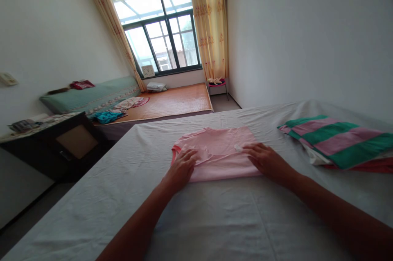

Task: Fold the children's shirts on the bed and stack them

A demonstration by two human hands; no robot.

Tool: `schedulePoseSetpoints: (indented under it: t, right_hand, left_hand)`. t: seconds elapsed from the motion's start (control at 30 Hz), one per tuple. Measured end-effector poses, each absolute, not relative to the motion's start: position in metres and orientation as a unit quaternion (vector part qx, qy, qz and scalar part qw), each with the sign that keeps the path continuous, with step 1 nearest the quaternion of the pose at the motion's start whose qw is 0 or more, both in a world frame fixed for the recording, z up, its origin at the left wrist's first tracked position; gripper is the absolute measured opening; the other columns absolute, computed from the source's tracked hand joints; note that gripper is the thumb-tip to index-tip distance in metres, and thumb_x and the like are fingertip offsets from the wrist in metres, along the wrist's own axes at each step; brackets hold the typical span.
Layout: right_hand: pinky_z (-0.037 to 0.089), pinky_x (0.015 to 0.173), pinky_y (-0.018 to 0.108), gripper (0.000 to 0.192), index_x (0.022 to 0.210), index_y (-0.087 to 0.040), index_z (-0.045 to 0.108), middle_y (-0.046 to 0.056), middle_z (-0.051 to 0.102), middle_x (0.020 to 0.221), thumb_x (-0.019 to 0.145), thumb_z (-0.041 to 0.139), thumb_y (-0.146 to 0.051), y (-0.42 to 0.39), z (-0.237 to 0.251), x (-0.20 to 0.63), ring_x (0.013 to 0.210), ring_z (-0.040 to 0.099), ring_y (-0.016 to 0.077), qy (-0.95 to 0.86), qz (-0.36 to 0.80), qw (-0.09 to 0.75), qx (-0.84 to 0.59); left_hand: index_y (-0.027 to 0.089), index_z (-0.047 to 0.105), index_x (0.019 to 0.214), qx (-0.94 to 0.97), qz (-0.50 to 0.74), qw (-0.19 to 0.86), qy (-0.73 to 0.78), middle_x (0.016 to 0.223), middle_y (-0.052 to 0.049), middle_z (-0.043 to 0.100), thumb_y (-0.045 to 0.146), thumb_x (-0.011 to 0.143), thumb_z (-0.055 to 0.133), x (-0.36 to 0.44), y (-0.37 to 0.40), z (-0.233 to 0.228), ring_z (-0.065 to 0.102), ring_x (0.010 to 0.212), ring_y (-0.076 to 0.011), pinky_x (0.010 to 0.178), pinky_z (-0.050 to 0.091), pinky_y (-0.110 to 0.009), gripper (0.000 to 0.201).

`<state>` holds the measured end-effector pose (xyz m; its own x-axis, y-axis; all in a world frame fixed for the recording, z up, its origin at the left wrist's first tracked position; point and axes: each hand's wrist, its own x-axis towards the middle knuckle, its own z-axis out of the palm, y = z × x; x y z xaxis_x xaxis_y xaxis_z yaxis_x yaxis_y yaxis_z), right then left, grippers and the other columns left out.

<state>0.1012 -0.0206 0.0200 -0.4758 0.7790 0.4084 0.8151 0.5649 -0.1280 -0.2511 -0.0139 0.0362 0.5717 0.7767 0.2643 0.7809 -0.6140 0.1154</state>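
A folded pink shirt [219, 146] lies flat on the grey bed sheet [129, 195] in front of me. My left hand [181, 168] rests palm down on the shirt's near left corner, fingers spread. My right hand [267, 160] presses flat on the shirt's right side, near a small white tag. Neither hand grips the cloth.
A folded pile topped by a green and pink striped garment [334, 138] lies at the right of the bed. A dark bedside cabinet [66, 144] stands left. Beyond are a second bed with a mat [172, 103], loose clothes, a small red stool [217, 85] and a window with curtains.
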Motion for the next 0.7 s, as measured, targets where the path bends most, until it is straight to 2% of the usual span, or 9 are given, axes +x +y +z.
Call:
schedulePoseSetpoints:
  t: [0.13, 0.33, 0.4, 0.57, 0.7]
  right_hand:
    - [0.032, 0.107, 0.042, 0.043, 0.134, -0.033, 0.047, 0.001, 0.048, 0.14, 0.094, 0.036, -0.043, -0.028, 0.006, 0.085, 0.129, 0.041, 0.0224, -0.898, 0.03, 0.151, -0.412]
    - [0.028, 0.108, 0.044, 0.051, 0.139, -0.031, 0.041, 0.004, 0.043, 0.143, 0.094, 0.028, -0.051, -0.016, -0.013, 0.105, 0.132, 0.037, 0.0229, -0.864, 0.0, 0.136, -0.485]
    - [0.028, 0.107, 0.043, 0.054, 0.141, -0.028, 0.039, 0.006, 0.042, 0.144, 0.093, 0.028, -0.052, -0.011, -0.018, 0.113, 0.133, 0.036, 0.0227, -0.855, -0.02, 0.139, -0.499]
    - [0.031, 0.106, 0.041, 0.053, 0.14, -0.026, 0.04, 0.007, 0.042, 0.144, 0.093, 0.029, -0.049, -0.003, -0.026, 0.121, 0.132, 0.037, 0.0222, -0.847, -0.038, 0.149, -0.509]
    - [0.032, 0.105, 0.042, 0.053, 0.139, -0.023, 0.042, 0.008, 0.043, 0.143, 0.093, 0.03, -0.046, -0.002, -0.031, 0.12, 0.132, 0.038, 0.0226, -0.843, -0.052, 0.144, -0.515]
  left_hand:
    - [0.027, 0.032, 0.144, -0.896, -0.088, -0.071, -0.43, 0.149, -0.004, 0.032, 0.042, 0.094, 0.035, -0.233, -0.022, 0.026, 0.024, 0.139, -0.0207, 0.113, 0.022, -0.04, 0.051]
    - [0.023, 0.032, 0.144, -0.855, -0.079, -0.058, -0.509, 0.152, -0.007, 0.026, 0.051, 0.094, 0.03, -0.241, -0.015, 0.017, 0.015, 0.141, -0.0252, 0.114, 0.012, -0.045, 0.058]
    - [0.021, 0.037, 0.142, -0.829, -0.094, -0.04, -0.55, 0.15, -0.009, 0.029, 0.049, 0.093, 0.033, -0.247, -0.009, 0.012, 0.018, 0.141, -0.0265, 0.113, 0.014, -0.046, 0.056]
    - [0.021, 0.05, 0.131, -0.74, -0.155, -0.005, -0.655, 0.142, -0.01, 0.044, 0.031, 0.093, 0.036, -0.266, 0.006, 0.011, 0.039, 0.129, -0.0247, 0.102, 0.036, -0.042, 0.042]
    - [0.018, 0.055, 0.126, -0.718, -0.19, -0.007, -0.67, 0.125, -0.01, 0.059, 0.03, 0.087, 0.046, -0.278, 0.014, 0.017, 0.05, 0.114, -0.0246, 0.095, 0.04, -0.036, 0.041]
